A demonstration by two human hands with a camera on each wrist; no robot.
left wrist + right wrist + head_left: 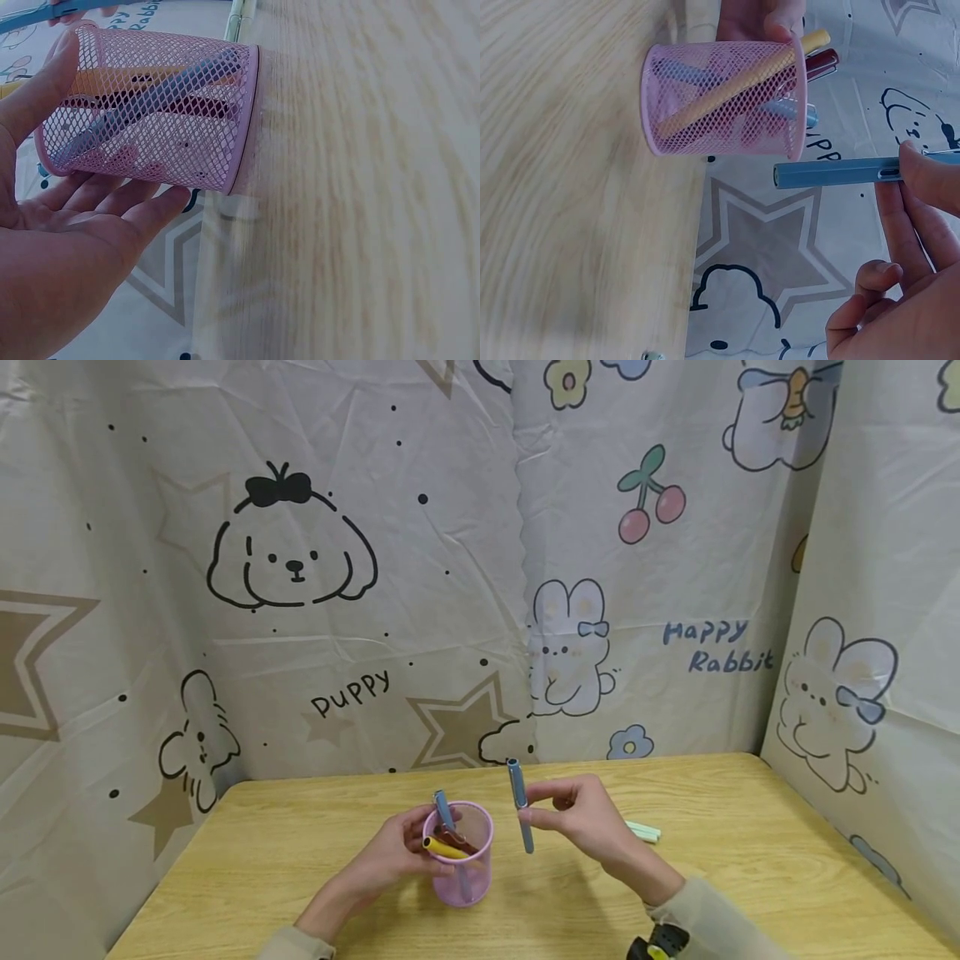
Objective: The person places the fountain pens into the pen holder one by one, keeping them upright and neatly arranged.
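My left hand (386,853) holds a pink mesh pen holder (482,872) upright on the table, thumb on one side and fingers on the other. Inside lean a blue pen (444,810), a yellow pen (446,848) and a dark red pen (823,63), their tops poking over the rim. To the right of the holder, my right hand (583,821) pinches another blue pen (518,787) between thumb and fingers. That pen stands nearly vertical above the table, apart from the holder. In the right wrist view its lower end (795,175) is close to the holder's rim.
Light green sticks (643,832) lie on the wooden table (300,827), partly behind my right wrist. Printed curtains (450,610) with cartoon animals hang at the table's back and sides. A black and yellow object (658,942) is at my right sleeve.
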